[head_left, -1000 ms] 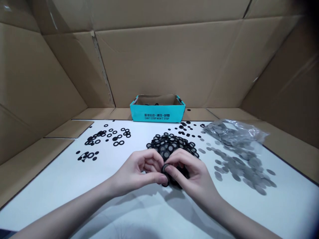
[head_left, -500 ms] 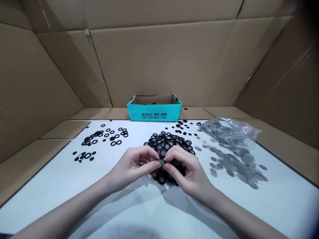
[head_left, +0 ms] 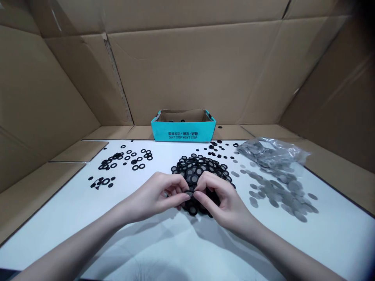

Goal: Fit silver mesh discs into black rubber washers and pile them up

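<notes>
My left hand (head_left: 166, 192) and my right hand (head_left: 218, 197) meet over the front of a heap of black rings with grey centres (head_left: 199, 171). Between both thumbs and forefingers is pinched a small dark disc (head_left: 190, 193). Its edges are partly covered by the fingertips. Loose grey discs (head_left: 288, 197) lie spread to the right of my right hand. Black rings (head_left: 135, 167) are scattered on the white table beyond my left hand.
A turquoise open box (head_left: 183, 130) stands at the back, with a few black pieces inside. A clear plastic bag of grey discs (head_left: 260, 152) lies at the back right. Small black discs (head_left: 225, 157) lie behind the heap. Cardboard walls (head_left: 187, 74) enclose the white table (head_left: 140, 249).
The whole view has shifted slightly, so the objects appear a little further right. The pinched piece now looks darker, with a black rim; the fingers have moved slightly around it.
</notes>
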The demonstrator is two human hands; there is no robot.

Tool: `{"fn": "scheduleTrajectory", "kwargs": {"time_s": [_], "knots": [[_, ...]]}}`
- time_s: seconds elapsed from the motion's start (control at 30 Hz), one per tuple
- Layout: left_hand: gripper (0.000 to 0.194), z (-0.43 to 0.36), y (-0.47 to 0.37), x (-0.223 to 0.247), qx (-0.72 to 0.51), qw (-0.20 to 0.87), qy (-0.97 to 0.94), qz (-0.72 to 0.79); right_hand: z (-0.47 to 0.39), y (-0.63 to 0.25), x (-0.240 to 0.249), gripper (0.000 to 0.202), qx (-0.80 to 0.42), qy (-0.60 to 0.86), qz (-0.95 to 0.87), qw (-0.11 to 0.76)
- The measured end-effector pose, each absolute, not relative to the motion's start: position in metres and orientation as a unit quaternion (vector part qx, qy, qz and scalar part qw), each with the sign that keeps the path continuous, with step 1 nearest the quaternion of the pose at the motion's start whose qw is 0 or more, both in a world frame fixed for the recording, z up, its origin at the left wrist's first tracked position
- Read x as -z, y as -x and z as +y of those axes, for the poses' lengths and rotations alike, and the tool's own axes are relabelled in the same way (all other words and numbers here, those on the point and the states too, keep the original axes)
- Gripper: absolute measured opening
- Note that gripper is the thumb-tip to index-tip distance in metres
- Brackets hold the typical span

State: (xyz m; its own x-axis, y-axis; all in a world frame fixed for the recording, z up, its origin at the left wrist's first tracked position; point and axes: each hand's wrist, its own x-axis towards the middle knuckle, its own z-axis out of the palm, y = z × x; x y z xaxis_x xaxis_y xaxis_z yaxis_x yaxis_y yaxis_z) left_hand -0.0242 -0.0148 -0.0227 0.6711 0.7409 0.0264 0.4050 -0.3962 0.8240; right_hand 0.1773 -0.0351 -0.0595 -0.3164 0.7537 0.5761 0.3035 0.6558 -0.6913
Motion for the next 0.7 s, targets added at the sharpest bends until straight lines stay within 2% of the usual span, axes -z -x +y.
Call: {"fn": "scheduleTrajectory", "kwargs": {"time_s": [0.13,0.27,0.37,0.5,0.7], "knots": [[0.013,-0.013,0.023,0.023,-0.182,0.405,-0.821,0.358,-0.035,-0.175,0.063,0.020,-0.218,0.345,-0.783,0.469],[0.012,-0.011,0.020,0.026,-0.238,0.402,-0.797,0.383,-0.033,-0.176,0.066,0.019,-0.199,0.354,-0.788,0.462],[0.012,-0.011,0.018,0.025,-0.277,0.402,-0.784,0.384,-0.032,-0.177,0.065,0.015,-0.197,0.359,-0.785,0.465],[0.011,-0.012,0.019,0.025,-0.270,0.369,-0.808,0.370,-0.032,-0.179,0.061,0.008,-0.184,0.358,-0.776,0.486],[0.013,-0.016,0.013,0.032,-0.283,0.488,-0.744,0.357,-0.031,-0.180,0.059,0.017,-0.202,0.373,-0.767,0.482]]}}
